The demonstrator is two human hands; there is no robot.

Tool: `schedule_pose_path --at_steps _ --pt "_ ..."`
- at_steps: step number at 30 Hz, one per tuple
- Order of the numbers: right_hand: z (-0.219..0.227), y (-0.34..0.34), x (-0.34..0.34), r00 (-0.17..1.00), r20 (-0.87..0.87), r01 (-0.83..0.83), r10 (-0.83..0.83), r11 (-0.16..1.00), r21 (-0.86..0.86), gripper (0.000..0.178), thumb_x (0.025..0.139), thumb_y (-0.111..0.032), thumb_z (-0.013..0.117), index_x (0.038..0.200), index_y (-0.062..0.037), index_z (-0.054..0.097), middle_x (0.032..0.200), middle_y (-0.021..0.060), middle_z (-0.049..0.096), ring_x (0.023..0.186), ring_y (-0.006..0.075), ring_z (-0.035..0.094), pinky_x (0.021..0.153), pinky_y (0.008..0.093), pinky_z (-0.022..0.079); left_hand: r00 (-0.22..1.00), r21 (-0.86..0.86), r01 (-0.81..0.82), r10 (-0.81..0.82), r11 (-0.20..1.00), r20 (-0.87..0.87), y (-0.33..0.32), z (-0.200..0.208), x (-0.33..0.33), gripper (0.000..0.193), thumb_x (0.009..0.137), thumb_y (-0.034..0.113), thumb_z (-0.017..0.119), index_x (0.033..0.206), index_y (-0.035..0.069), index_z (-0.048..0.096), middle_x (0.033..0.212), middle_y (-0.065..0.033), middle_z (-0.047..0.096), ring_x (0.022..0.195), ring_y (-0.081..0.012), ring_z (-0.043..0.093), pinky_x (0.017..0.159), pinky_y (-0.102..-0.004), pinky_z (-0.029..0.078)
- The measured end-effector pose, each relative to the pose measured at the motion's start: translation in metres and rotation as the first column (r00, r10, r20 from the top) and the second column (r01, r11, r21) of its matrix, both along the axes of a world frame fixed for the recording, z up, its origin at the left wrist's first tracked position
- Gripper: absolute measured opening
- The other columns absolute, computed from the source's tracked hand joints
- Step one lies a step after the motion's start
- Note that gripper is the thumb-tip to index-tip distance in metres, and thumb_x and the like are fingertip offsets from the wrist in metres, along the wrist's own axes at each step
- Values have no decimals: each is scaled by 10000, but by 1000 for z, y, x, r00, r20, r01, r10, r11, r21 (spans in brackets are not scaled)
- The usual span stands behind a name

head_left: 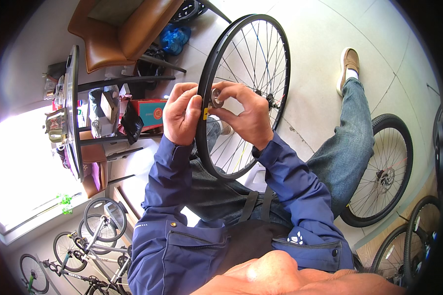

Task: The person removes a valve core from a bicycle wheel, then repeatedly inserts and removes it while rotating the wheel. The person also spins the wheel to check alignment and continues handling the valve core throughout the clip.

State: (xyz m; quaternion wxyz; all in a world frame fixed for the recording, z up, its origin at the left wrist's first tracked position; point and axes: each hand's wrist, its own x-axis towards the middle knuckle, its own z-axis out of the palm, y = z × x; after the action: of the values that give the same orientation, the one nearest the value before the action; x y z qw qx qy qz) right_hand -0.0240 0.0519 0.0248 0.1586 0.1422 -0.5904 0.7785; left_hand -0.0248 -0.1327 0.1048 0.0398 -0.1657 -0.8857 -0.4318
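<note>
A bicycle wheel with a black bare rim (212, 64) stands upright between my hands, its many spokes running to a dark hub (269, 100). My left hand (181, 115) is closed on the near left side of the rim, thumb lying along it beside a yellow label (205, 114). Between thumb and fingers, my right hand (247, 110) pinches a small round grey spoke wrench (215, 97) against the inner side of the rim. Where the wrench meets the spoke is too small to make out.
A second wheel with a tyre (409, 157) leans by my right leg (352, 132). On the left are a table (74, 113) with small items, a red and teal box (150, 112) and a brown chair (113, 39). Several bicycles (91, 250) stand lower left, more wheels lower right.
</note>
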Motion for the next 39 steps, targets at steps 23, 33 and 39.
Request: schedule_pose_path --at_steps 23,33,39 --pt "-5 79 15 716 459 -355 526 840 -410 473 1051 -163 732 1473 -19 572 1404 145 682 1225 234 715 1065 362 596 787 677 -315 -216 665 578 17 -19 -3 489 1151 365 522 1405 -39 630 1250 -179 742 1111 -261 750 1045 -392 589" --pt "-4 70 29 797 400 -309 453 874 -375 474 1008 -57 766 1431 24 567 1346 148 703 1200 235 718 1036 357 594 770 741 -170 -382 649 511 27 -32 32 237 1056 30 690 1285 -32 686 1193 -89 754 1138 -157 712 1027 -321 577" --pt "-20 46 44 893 336 -166 300 913 -374 454 1052 -97 725 1456 2 542 1360 122 679 1177 179 681 991 323 583 778 743 -115 -404 660 480 35 -32 38 248 1016 -21 714 1262 -15 685 1161 -47 715 1100 -136 698 1008 -313 575"
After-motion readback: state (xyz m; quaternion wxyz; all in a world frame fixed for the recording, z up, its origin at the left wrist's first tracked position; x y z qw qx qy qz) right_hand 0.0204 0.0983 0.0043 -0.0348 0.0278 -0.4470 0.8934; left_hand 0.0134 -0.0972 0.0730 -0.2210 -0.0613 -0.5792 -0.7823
